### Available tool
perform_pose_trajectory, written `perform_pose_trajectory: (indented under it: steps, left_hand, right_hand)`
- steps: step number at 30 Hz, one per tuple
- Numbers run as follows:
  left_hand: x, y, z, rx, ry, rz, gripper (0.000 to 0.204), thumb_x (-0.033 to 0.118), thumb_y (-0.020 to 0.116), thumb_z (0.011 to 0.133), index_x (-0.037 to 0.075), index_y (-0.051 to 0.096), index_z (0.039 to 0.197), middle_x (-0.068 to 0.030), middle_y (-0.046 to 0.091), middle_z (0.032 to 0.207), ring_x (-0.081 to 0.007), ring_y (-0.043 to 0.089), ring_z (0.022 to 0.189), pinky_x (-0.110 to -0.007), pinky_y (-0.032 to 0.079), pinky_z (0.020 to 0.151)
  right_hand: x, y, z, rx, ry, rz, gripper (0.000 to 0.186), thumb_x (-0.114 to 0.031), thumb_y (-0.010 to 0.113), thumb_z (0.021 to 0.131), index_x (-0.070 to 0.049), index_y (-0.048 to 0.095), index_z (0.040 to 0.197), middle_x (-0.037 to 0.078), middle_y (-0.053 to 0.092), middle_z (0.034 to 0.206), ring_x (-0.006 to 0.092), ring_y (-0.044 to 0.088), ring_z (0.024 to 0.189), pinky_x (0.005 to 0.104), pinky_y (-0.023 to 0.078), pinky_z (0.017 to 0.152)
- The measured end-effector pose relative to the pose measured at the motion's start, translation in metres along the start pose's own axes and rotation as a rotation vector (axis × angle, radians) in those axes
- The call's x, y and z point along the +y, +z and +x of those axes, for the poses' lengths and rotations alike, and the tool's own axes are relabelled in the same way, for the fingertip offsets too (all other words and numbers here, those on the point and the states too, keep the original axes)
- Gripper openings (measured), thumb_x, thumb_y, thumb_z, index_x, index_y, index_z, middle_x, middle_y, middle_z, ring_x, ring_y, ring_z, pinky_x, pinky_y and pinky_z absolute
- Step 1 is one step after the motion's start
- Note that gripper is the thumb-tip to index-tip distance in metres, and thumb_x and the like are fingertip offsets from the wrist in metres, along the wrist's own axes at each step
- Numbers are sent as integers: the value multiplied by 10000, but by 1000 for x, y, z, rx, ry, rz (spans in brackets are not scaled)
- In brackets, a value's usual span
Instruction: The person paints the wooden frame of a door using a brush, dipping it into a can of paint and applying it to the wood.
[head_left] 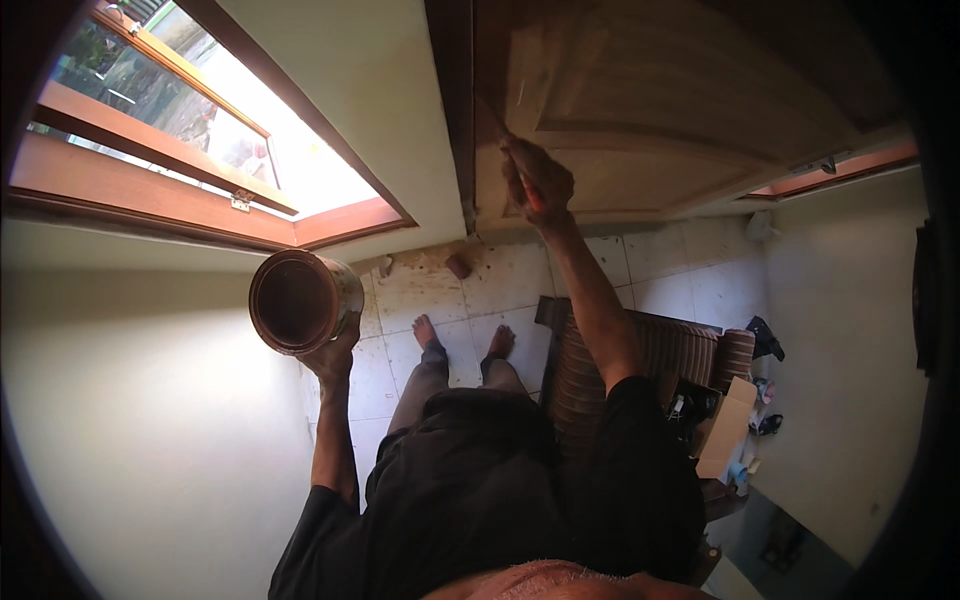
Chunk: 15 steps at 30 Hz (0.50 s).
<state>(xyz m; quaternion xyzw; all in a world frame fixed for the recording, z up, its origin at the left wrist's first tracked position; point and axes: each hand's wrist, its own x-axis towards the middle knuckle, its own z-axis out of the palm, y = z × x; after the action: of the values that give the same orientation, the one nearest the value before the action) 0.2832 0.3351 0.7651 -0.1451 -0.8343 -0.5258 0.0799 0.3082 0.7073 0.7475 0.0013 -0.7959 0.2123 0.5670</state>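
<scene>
My left hand [335, 352] grips a round can [352, 292] by its side and base, holding it up beside the window. Inside the can lies dark brown paint or stain [293, 306], and brown smears mark its rim. My right hand [545, 182] is raised and closed around a paintbrush with an orange-red handle [534, 198]. The brush points up and left toward the dark door frame [456, 90], at the left side of a panelled wooden door [650, 115]. Its bristles are dim, and I cannot tell whether they touch the wood.
At upper left an open wooden window [150, 185] lets in strong light. Brown spots and a small brown block [458, 266] lie on the tiled floor [400, 295]. To my right stands a striped brown sofa [585, 390] with a cardboard box [726, 425] and loose items.
</scene>
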Motion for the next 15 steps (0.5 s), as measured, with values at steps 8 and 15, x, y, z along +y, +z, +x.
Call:
perform_pose_trajectory:
  steps: [8,15]
  left_hand:
    - [9,19,3,24,21,-38,644,85,827,638,-17,566,1218,-139,597,1165,-257,582,1035,-397,510,888]
    - [12,22,4,-8,116,55,649,94,834,632,-9,570,1216,-133,604,1147,-257,584,1026,-396,507,869]
  right_hand:
    - [41,19,-131,-564,463,84,288,14,676,849,-45,632,1127,62,667,836,148,662,679,251,538,570]
    - [23,3,9,-119,-15,-60,265,-89,694,839,-71,625,1094,26,596,703,182,607,547,292,504,473]
